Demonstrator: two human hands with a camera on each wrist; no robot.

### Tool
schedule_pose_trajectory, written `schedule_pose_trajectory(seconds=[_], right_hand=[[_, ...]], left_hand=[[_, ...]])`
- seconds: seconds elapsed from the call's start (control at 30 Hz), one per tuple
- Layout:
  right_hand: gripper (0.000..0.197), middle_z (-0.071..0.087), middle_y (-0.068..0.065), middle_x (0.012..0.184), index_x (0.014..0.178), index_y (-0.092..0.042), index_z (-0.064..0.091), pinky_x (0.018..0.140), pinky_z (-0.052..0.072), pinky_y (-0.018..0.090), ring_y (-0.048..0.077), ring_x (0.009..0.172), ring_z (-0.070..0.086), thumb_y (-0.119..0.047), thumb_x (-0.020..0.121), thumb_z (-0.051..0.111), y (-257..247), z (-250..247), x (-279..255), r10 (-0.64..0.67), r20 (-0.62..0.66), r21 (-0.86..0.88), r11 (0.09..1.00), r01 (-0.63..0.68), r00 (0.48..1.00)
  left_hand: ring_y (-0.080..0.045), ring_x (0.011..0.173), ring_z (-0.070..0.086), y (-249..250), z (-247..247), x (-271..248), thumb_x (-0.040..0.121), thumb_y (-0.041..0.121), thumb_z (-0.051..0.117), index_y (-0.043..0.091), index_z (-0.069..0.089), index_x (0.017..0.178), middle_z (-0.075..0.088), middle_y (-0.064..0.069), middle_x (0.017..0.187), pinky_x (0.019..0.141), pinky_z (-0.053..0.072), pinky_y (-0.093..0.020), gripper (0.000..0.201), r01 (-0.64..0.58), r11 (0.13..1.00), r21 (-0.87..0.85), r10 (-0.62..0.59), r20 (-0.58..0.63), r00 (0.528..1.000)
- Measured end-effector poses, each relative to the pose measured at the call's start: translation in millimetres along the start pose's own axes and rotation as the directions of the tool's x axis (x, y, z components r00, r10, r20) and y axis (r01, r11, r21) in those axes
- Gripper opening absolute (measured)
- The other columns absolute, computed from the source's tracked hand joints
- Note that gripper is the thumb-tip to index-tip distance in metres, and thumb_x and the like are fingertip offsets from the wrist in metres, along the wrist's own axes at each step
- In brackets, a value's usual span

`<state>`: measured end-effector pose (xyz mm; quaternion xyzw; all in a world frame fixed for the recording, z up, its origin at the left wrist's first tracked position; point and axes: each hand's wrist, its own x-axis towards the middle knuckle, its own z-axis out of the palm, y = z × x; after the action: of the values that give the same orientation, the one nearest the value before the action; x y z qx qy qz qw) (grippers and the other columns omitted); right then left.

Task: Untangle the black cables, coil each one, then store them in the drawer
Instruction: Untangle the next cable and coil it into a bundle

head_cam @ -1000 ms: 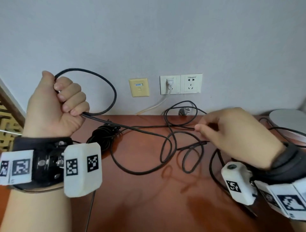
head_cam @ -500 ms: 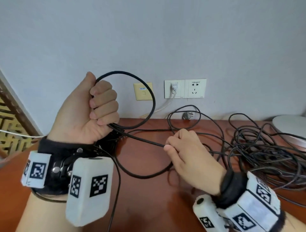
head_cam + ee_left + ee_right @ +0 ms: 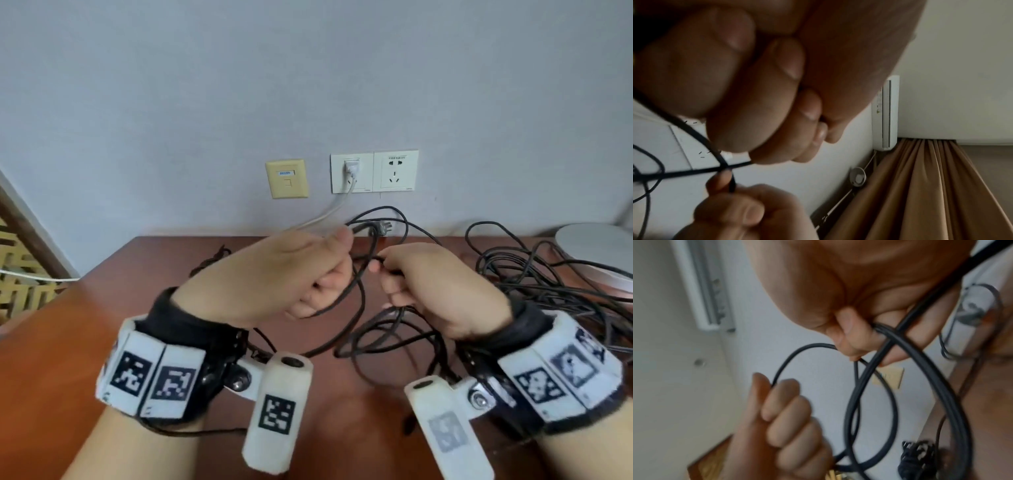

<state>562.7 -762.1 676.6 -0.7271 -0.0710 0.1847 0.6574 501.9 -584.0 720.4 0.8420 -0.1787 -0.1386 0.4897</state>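
Two hands are now meeting over the middle of the wooden table (image 3: 171,342), where a second ago they were working well apart. On the left, the left hand (image 3: 291,274) is fisted round the black cable (image 3: 359,294), gripping the coil it is building; it has come down and inward from its raised position. The loop that was standing open above that fist is now hanging between the hands. Beside it, the right hand (image 3: 442,284) is pinching the same cable between thumb and fingers and has travelled in from the right, bringing the next length across. Judging by this, another turn is being added to the coil. Farther right, the tangled pile (image 3: 548,291) is lying on the table, not yet sorted. No drawer is showing.
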Motion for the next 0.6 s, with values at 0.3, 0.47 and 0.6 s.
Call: schedule_pose_trajectory(seconds=[0.3,0.47,0.6], right_hand=[[0.016,0.075,0.007,0.088,0.101,-0.009,0.063,0.085,0.054,0.033,0.015,0.083,0.07,-0.012,0.097,0.048,5.8,6.5,2.4,0.023,0.133,0.325,0.943,-0.066,0.991],[0.016,0.063,-0.014,0.085,0.104,-0.026,0.06,0.067,0.044,0.016,0.005,0.073,0.057,-0.024,0.088,0.061,22.9,3.6,5.2,-0.302,-0.029,-0.475,0.843,0.253,0.953],[0.044,0.057,-0.013,0.103,0.125,-0.028,0.044,0.078,0.045,0.021,0.003,0.091,0.057,-0.036,0.087,0.065,25.8,1.1,5.8,-0.303,0.007,-0.556,0.791,0.255,0.953]], left_hand=[[-0.014,0.046,0.023,-3.0,13.6,14.4,0.102,0.055,0.021,0.023,0.033,0.056,0.026,0.004,0.052,0.045,0.022,-0.023,0.058,-0.009,0.985,0.172,0.086,-0.444,0.892],[-0.012,0.044,0.012,-5.7,-9.7,13.4,0.105,0.05,0.024,0.027,0.028,0.055,0.02,0.004,0.051,0.044,0.008,-0.022,0.054,-0.165,0.965,-0.206,-0.023,-0.689,0.724],[-0.009,0.039,0.014,-3.6,-22.8,2.9,0.105,0.049,0.023,0.023,0.031,0.059,0.023,0.006,0.048,0.039,0.011,-0.016,0.054,-0.265,0.931,-0.252,-0.017,-0.754,0.657]])
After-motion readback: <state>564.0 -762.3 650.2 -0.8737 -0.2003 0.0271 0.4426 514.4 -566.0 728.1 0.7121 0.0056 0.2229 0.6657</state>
